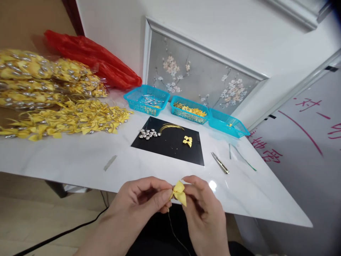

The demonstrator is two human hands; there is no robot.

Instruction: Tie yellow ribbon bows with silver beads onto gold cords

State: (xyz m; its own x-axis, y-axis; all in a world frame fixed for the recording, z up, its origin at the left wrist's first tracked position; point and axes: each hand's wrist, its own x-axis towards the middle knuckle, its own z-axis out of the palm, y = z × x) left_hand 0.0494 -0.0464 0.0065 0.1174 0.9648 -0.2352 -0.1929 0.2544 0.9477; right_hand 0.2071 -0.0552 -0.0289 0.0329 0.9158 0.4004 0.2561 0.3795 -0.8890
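Observation:
A small yellow ribbon bow (179,192) is pinched between both hands at the near edge of the white table (80,160). My left hand (141,202) grips its left side with thumb and forefinger. My right hand (202,209) holds its right side. A thin dark wire (174,231) hangs down from the bow. Farther out lies a black mat (170,147) carrying silver beads (148,134), a bundle of gold wires (170,127) and another yellow bow (188,140).
Three blue baskets (147,99) (188,110) (226,122) stand behind the mat. A heap of finished yellow bows (69,119) and bagged ones (39,78) fill the left, with a red bag (93,60). Small scissors (220,163) lie right of the mat. A whiteboard (306,142) leans at right.

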